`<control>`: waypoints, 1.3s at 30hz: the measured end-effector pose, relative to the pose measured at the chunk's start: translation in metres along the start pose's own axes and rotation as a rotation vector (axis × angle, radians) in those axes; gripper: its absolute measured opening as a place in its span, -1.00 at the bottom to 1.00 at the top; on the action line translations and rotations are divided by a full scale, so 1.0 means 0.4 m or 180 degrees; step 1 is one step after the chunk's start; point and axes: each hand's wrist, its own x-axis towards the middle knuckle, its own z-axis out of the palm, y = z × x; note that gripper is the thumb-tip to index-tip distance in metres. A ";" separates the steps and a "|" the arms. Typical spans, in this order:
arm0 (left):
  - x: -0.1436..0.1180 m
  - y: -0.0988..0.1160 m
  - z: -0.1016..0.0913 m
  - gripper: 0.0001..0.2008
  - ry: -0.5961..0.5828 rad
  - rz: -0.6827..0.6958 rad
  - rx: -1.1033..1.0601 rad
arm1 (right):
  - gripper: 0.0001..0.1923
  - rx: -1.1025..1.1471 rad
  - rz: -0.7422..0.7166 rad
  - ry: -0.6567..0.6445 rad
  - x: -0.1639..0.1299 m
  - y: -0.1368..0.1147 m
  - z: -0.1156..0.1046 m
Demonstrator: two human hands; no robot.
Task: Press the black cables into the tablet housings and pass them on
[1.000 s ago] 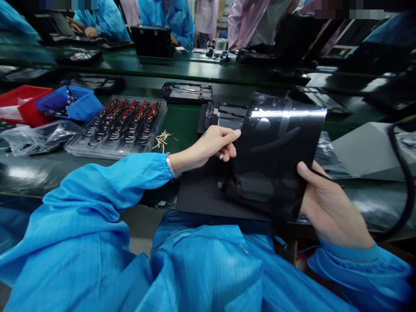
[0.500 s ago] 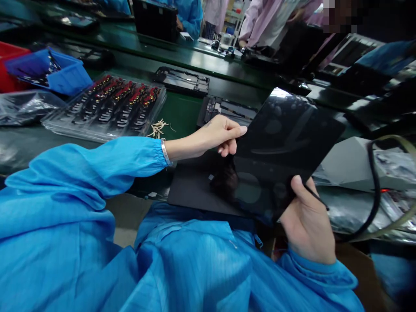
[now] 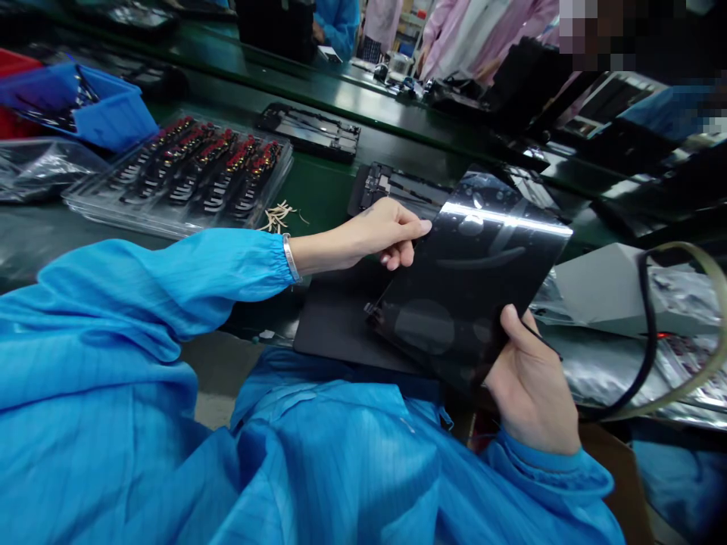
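Note:
A glossy black tablet screen (image 3: 477,265) is held up at a tilt, with bright reflections and pale marks across its face. At its left edge, my left hand (image 3: 391,233) is closed in a pinch, thumb tip on the rim. My right hand (image 3: 534,378) grips the lower right edge, thumb in front and the other fingers mostly hidden behind. Under the screen lies a flat matte black panel (image 3: 335,325), partly covered. Just behind my left hand is an opened tablet housing (image 3: 397,185) with its inner parts showing.
Another opened tablet housing (image 3: 312,130) lies farther back. Clear trays (image 3: 187,178) of flex-cable parts, thin beige strips (image 3: 279,216) and a blue bin (image 3: 113,113) are leftward. A white box (image 3: 602,284) and a looped cable (image 3: 647,333) stand at right. People work across the bench.
The screen has tilted and its top right corner has shifted left and down; a bright reflection now crosses its upper part. My right hand moved slightly left. My left hand keeps its pinch.

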 end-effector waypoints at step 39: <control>-0.251 -0.193 -0.163 -0.19 0.0537 -0.0582 0.2046 | -0.65 -0.4091 -0.4955 -0.2293 -0.035 0.124 -0.039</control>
